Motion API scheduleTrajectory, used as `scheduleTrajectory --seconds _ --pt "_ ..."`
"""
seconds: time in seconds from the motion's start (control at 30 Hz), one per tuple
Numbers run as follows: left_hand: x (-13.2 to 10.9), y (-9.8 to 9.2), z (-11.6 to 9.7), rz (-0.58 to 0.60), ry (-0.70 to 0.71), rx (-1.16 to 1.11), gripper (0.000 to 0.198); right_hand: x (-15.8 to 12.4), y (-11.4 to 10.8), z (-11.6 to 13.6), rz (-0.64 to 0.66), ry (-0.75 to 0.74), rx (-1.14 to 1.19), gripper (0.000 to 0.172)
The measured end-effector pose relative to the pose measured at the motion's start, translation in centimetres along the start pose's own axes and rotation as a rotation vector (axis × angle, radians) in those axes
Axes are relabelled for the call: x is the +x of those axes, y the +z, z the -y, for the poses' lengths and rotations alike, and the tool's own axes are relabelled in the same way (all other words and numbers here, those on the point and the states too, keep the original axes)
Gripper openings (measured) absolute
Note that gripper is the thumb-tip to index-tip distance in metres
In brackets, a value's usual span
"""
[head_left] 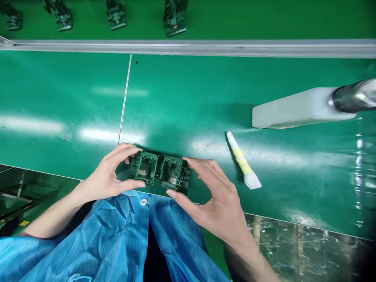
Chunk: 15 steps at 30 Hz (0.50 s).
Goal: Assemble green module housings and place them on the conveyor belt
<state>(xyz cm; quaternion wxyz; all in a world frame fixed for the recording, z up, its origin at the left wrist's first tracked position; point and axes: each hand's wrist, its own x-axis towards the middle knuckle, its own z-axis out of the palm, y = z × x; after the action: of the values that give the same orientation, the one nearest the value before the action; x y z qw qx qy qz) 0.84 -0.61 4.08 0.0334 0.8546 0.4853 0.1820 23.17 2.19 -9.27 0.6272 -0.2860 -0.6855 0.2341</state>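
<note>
The device (pixel 162 170) sits at the front edge of the table (pixel 190 98), between the left hand (pixel 113 172) and the right hand (pixel 216 196). Before it is the jacket (pixel 117 231). Right of the device, past the right hand, lies a small tool (pixel 242 160); farther right and behind is a bottle (pixel 293 107). Well behind the device runs a rail (pixel 205 47), with four units (pixel 175 19) beyond.

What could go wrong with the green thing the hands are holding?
The green piece with two square openings is close to the near edge of the green tabletop, so it might fall if the left hand and right hand slip. The right hand could also bump the white-and-yellow brush-like tool lying beside it.
</note>
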Motion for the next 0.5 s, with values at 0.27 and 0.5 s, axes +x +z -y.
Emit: scheduleTrajectory --seconds 0.27,0.5 --pt "7.4 -4.7 4.2 -0.002 0.597 0.036 0.031 6.2 -5.0 -4.7 0.032 -0.767 -0.361 0.027" --pt "9.9 -7.7 4.0 0.215 0.654 0.145 0.038 9.8 -8.7 -1.1 0.489 -0.640 -0.313 0.025"
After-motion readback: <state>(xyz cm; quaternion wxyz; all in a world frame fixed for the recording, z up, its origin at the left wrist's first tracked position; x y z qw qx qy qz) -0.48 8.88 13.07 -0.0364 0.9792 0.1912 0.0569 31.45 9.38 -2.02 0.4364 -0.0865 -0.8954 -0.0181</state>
